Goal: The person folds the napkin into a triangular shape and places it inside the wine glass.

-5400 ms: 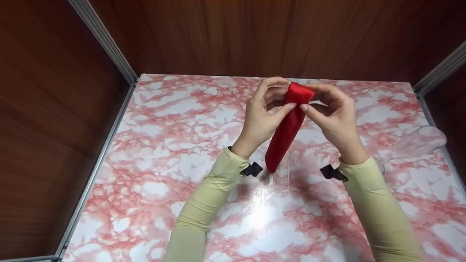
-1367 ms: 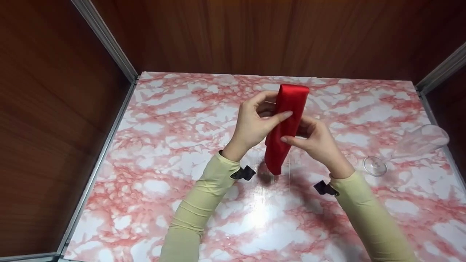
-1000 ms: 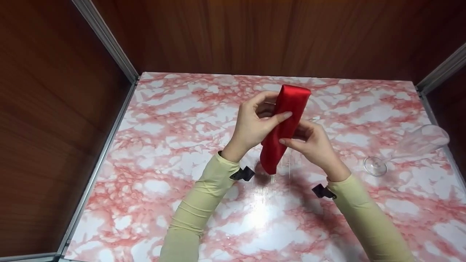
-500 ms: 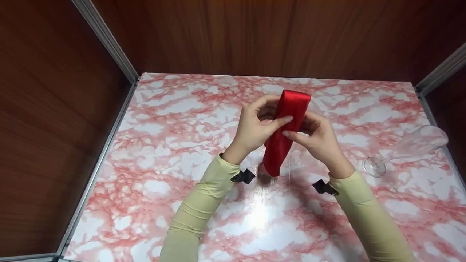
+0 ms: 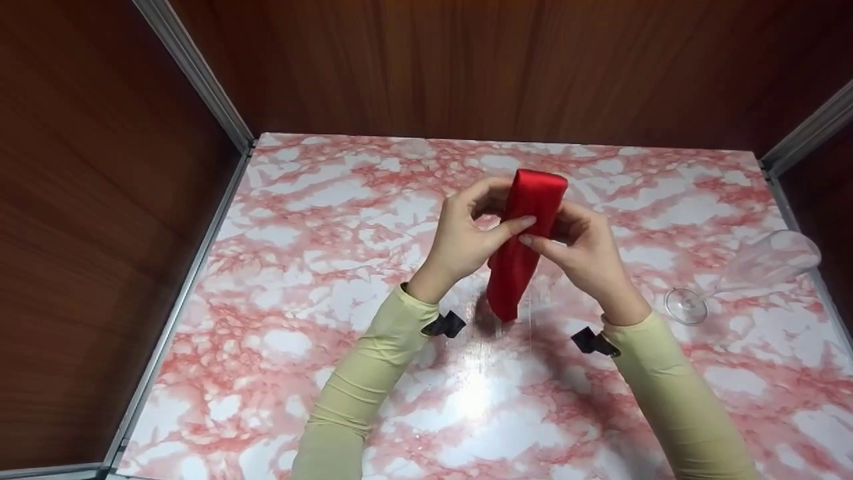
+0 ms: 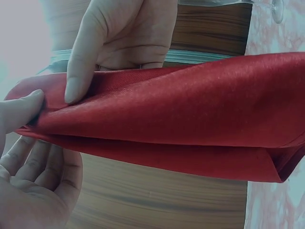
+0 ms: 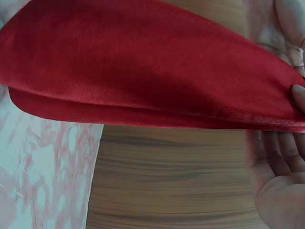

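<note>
A shiny red satin cloth (image 5: 528,200), folded into a narrow layered strip, is held up at a slant over the table. Its top end makes a smooth fold, and its lower end points down toward me. My left hand (image 5: 460,233) pinches it from the left, thumb across the front and fingers behind. From the right, my right hand (image 5: 590,250) pinches it the same way. The two thumb tips sit close together on the front face. In the left wrist view the cloth (image 6: 181,109) shows stacked layers along its edge. Most fingertips are hidden behind the cloth.
A clear stemmed glass (image 5: 766,260) lies on its side at the table's right, its round foot (image 5: 686,305) toward my right forearm. The marbled red-and-white table (image 5: 320,267) is bounded by dark wood panels (image 5: 466,67) at the back and sides.
From gripping near the top end, both hands have come lower on the cloth. Lately my right thumb has slid up toward the left thumb, and the cloth's top has dropped slightly.
</note>
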The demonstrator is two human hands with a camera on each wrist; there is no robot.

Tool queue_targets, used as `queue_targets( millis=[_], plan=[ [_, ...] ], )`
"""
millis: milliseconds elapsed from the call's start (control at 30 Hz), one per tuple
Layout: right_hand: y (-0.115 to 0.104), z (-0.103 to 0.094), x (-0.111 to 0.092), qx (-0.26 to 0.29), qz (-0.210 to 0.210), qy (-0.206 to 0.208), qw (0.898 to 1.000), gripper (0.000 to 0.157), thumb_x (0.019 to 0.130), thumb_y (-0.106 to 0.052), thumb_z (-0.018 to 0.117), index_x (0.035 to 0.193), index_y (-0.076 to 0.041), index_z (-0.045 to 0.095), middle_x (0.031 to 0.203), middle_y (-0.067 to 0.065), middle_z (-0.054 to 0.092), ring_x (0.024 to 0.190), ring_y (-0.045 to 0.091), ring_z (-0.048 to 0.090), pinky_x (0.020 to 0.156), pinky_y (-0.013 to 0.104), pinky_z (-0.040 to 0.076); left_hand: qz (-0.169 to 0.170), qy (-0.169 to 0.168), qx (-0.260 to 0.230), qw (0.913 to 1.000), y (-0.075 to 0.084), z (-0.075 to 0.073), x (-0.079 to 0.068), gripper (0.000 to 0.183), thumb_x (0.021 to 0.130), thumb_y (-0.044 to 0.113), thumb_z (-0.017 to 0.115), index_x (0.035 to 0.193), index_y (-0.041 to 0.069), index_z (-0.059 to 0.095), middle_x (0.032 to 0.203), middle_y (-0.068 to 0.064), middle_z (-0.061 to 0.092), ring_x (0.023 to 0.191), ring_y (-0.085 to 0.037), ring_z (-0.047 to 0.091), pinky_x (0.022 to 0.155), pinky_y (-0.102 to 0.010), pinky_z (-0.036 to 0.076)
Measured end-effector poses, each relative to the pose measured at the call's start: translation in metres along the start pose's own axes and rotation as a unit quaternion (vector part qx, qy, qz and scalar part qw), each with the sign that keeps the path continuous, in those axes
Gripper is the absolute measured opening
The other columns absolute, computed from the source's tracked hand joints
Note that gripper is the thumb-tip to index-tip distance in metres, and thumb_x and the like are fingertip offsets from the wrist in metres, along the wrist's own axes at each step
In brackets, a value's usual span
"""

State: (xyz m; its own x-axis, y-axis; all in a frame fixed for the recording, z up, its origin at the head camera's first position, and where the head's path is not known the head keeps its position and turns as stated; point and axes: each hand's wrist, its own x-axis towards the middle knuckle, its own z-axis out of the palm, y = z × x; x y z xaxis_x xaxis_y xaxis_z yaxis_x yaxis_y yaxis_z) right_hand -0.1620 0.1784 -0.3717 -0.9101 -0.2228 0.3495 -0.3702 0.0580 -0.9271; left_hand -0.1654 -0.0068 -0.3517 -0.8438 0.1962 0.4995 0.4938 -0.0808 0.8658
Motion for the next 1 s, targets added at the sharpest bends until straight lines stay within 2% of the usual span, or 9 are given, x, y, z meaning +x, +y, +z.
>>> queue_targets(
  millis=[100,367,600,1000],
  plan=[
    [0.001,0.0,0.001,-0.013,-0.002,0.001,1.0,0.033,0.077,0.009,0.074,0.109,0.003,0.068,0.095,0.013,0.07,0.084,0.021,0.067,0.077,0.029,0.054,0.003,-0.004,0.0,1.0,-0.003,-0.001,-0.001,0.037,0.077,0.006,0.079,0.111,0.0,0.065,0.097,-0.005,0.069,0.087,-0.014,0.064,0.077,-0.031,0.052],
    [0.002,-0.002,0.004,-0.03,-0.012,0.001,0.999,0.033,0.077,0.007,0.075,0.108,0.001,0.069,0.094,0.011,0.07,0.084,0.021,0.067,0.077,0.029,0.054,0.004,-0.011,0.012,0.9999,0.026,-0.002,-0.005,0.032,0.077,-0.002,0.077,0.106,-0.006,0.063,0.095,-0.01,0.069,0.086,-0.014,0.064,0.08,-0.031,0.051],
    [0.004,-0.004,0.005,-0.018,-0.018,-0.004,1.0,0.032,0.076,0.008,0.076,0.106,0.002,0.069,0.093,0.014,0.07,0.084,0.022,0.066,0.078,0.028,0.054,0.024,-0.01,0.02,0.9995,0.027,-0.004,-0.008,0.028,0.077,-0.003,0.077,0.102,-0.007,0.064,0.093,-0.012,0.069,0.085,-0.012,0.064,0.081,-0.034,0.052],
    [0.003,-0.011,0.004,-0.014,-0.012,-0.026,0.999,0.031,0.076,0.011,0.074,0.106,0.006,0.066,0.098,0.012,0.069,0.093,0.023,0.065,0.083,0.028,0.052,0.027,-0.008,0.021,0.9994,0.027,-0.004,-0.008,0.027,0.078,-0.003,0.076,0.102,-0.005,0.066,0.091,-0.009,0.07,0.084,-0.012,0.064,0.082,-0.033,0.051]
  ],
)
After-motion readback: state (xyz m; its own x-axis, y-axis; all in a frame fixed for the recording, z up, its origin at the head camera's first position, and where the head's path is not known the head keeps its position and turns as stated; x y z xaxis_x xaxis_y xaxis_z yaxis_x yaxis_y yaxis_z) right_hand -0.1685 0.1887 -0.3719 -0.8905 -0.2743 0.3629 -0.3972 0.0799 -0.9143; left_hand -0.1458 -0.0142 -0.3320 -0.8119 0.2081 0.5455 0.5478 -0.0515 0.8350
